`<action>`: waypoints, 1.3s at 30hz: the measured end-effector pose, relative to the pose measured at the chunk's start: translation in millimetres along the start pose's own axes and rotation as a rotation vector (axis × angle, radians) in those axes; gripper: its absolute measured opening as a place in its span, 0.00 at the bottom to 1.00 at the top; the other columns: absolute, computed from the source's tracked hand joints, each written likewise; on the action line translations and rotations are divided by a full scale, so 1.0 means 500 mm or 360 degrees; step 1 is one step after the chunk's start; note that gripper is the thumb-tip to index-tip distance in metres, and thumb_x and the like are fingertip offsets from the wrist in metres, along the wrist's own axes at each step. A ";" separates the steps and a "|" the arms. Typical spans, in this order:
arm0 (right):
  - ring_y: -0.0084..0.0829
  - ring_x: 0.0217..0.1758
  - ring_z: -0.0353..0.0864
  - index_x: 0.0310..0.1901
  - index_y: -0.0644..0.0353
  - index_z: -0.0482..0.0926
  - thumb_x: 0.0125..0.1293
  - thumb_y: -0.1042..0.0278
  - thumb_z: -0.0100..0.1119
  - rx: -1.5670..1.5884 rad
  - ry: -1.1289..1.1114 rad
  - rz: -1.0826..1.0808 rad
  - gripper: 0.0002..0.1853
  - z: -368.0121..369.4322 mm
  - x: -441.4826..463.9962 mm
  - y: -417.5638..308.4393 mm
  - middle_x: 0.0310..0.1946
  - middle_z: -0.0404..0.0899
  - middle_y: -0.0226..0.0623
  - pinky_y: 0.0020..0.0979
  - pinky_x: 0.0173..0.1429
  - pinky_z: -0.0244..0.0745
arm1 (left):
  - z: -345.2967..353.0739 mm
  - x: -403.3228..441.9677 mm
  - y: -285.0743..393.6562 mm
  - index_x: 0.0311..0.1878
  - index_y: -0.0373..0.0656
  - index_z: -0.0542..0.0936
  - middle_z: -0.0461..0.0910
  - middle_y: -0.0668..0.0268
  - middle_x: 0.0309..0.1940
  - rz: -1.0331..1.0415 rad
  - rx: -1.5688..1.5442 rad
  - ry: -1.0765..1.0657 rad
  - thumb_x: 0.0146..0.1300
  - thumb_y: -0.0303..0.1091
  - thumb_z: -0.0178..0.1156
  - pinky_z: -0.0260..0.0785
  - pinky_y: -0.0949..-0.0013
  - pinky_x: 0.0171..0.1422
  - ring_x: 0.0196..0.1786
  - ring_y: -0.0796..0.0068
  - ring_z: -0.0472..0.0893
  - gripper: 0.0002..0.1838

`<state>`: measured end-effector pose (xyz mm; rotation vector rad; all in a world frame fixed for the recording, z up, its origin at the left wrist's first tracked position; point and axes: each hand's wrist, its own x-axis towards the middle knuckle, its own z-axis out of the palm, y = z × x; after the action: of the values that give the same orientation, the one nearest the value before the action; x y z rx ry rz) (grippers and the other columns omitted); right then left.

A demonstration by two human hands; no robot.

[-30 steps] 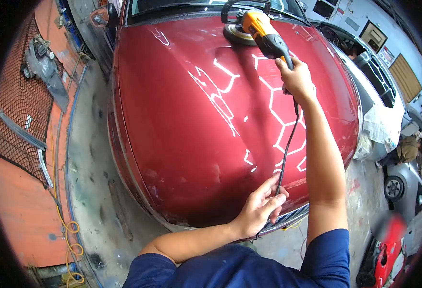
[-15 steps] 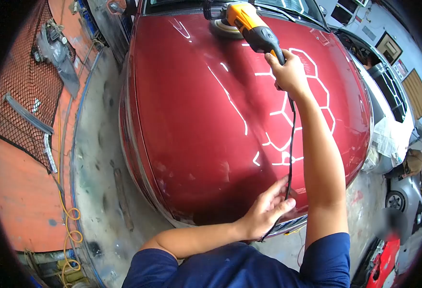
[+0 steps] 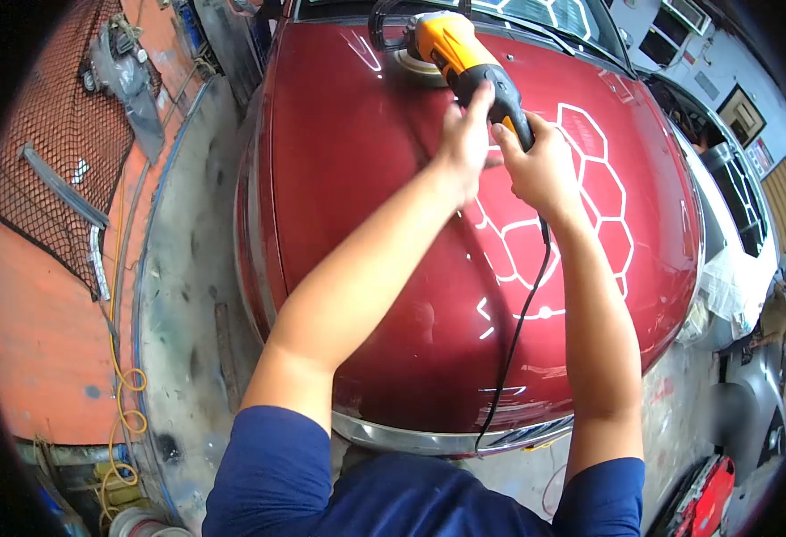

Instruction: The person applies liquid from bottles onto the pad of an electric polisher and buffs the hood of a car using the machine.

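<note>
My right hand (image 3: 543, 166) is wrapped round the rear handle of an orange and black car polisher (image 3: 451, 49). The polisher's round pad (image 3: 420, 70) rests on the red car hood (image 3: 348, 179) near the windshield. Beside the polisher's black body is my left hand (image 3: 466, 148), slightly blurred, thumb and fingers apart. Its thumb overlaps the body; I cannot tell whether it touches. A black D-shaped front handle (image 3: 384, 27) sticks out at the head. From the rear handle the black power cord (image 3: 522, 313) runs down over the hood's front edge.
A windshield with wipers (image 3: 536, 27) bounds the hood at the back. On the left are an orange surface with a black net (image 3: 53, 170) and a coiled yellow hose (image 3: 129, 394). A white car (image 3: 724, 197) stands right; a red part (image 3: 710, 497) lies lower right.
My left hand has left the cord by the hood's front and moved up to the polisher's body. The cord now hangs loose. My right hand keeps its grip.
</note>
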<state>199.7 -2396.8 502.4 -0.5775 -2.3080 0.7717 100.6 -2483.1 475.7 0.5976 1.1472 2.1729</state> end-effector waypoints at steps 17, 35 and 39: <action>0.53 0.41 0.94 0.51 0.70 0.87 0.69 0.52 0.67 0.0069 -0.0194 -0.0076 0.24 0.157 0.228 -0.113 0.38 0.90 0.59 0.47 0.51 0.88 | -0.153 0.366 0.110 0.55 0.33 0.79 0.86 0.56 0.43 0.0167 -0.0332 0.0445 0.53 0.45 0.82 0.85 0.60 0.48 0.39 0.65 0.89 0.34; 0.39 0.32 0.91 0.51 0.71 0.87 0.70 0.54 0.71 0.0049 -0.0104 -0.0167 0.24 0.095 0.156 -0.062 0.27 0.86 0.49 0.41 0.42 0.83 | -0.105 0.287 0.103 0.53 0.51 0.83 0.89 0.67 0.39 -0.0022 -0.0212 0.0298 0.63 0.64 0.72 0.87 0.59 0.39 0.38 0.69 0.91 0.29; 0.35 0.29 0.87 0.55 0.71 0.87 0.71 0.54 0.71 0.0020 -0.0143 -0.0065 0.24 0.014 0.049 -0.045 0.27 0.85 0.47 0.38 0.39 0.79 | -0.060 0.234 0.061 0.56 0.49 0.82 0.89 0.65 0.39 -0.0136 -0.0380 0.0360 0.63 0.60 0.71 0.85 0.55 0.45 0.39 0.66 0.91 0.28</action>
<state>173.3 -2401.9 522.8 -0.4979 -2.3877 0.8072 -11.1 -2433.3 498.6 0.2002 0.9840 2.3013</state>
